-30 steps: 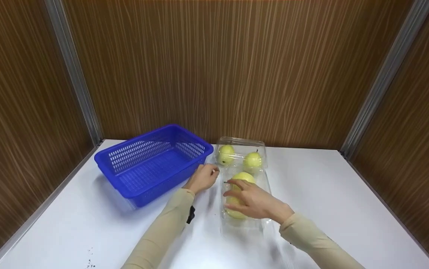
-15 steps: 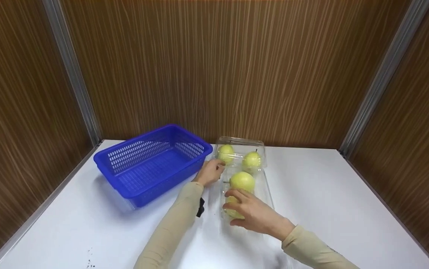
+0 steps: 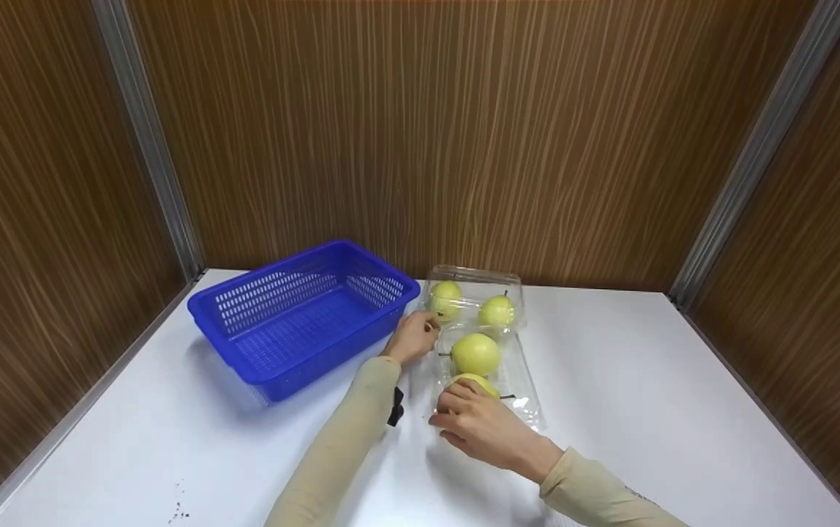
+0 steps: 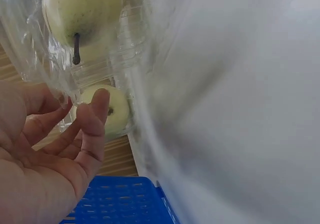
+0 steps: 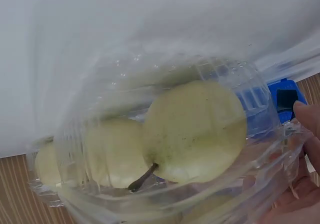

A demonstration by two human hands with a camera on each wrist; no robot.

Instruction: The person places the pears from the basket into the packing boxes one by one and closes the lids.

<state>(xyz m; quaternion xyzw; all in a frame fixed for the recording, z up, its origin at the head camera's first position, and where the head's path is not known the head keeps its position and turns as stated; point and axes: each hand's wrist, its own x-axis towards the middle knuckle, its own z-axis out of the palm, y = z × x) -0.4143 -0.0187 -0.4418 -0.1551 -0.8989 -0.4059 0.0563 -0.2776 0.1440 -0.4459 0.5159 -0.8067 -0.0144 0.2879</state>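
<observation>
Several yellow-green pears, among them a front pear [image 3: 475, 355], sit in clear plastic clamshell containers. The near container [image 3: 526, 380] holds two, seen close up through the plastic as a stemmed pear [image 5: 200, 129] in the right wrist view. My right hand [image 3: 489, 432] pinches its near edge, thumb and fingers on either side of the plastic. At its far left corner, my left hand [image 3: 413, 338] pinches the thin plastic edge between thumb and fingertips. Behind stands the far container [image 3: 475, 274] with a left pear [image 3: 446, 300] and a right pear [image 3: 497, 313].
A blue perforated plastic basket [image 3: 303, 322] stands to the left, close beside my left hand. The white table [image 3: 610, 395] is bounded by a wood-grain back panel [image 3: 420, 146] and side panels. Small dark specks [image 3: 179, 505] mark the table's front left.
My left hand has moved right and forward from beside the basket to the near container's corner. My right hand has drawn back from over the pears, its fingers now curled at the near edge.
</observation>
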